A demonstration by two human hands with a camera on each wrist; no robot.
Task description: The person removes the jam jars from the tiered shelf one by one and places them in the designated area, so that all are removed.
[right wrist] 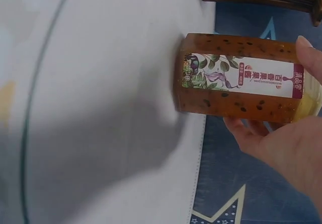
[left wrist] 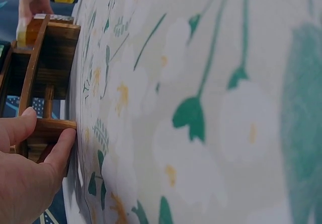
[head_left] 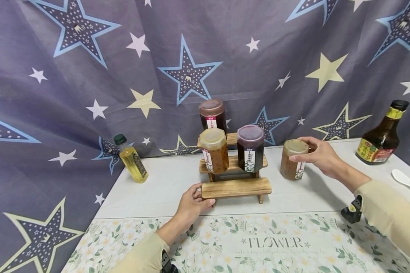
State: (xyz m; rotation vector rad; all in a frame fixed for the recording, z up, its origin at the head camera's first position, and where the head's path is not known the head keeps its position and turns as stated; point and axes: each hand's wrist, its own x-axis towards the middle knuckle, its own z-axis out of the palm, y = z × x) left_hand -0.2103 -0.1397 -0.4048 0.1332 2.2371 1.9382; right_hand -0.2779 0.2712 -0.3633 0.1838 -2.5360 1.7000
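My left hand (head_left: pixel 190 206) holds the left end of the wooden stepped rack (head_left: pixel 237 187) at its lowest step. In the left wrist view the thumb and a finger (left wrist: pixel 61 148) lie on either side of the rack's end. Right of the rack, my right hand (head_left: pixel 319 157) grips an orange jam jar (head_left: pixel 288 167) near its lid. The right wrist view shows dark seeds in this jar (right wrist: pixel 221 102) and its white label; its base is at the white table surface. On the rack stand a second orange jam jar (head_left: pixel 219 157), a dark purple jam jar (head_left: pixel 251 146) and, higher behind, a dark red jam jar (head_left: pixel 213 110).
An oil bottle (head_left: pixel 133 161) with a green cap stands at the left. On the right are a dark sauce bottle (head_left: pixel 379 140) and a white spoon (head_left: pixel 404 182). A floral cloth (head_left: pixel 259 231) covers the near table, and a star-patterned curtain (head_left: pixel 123 83) hangs behind.
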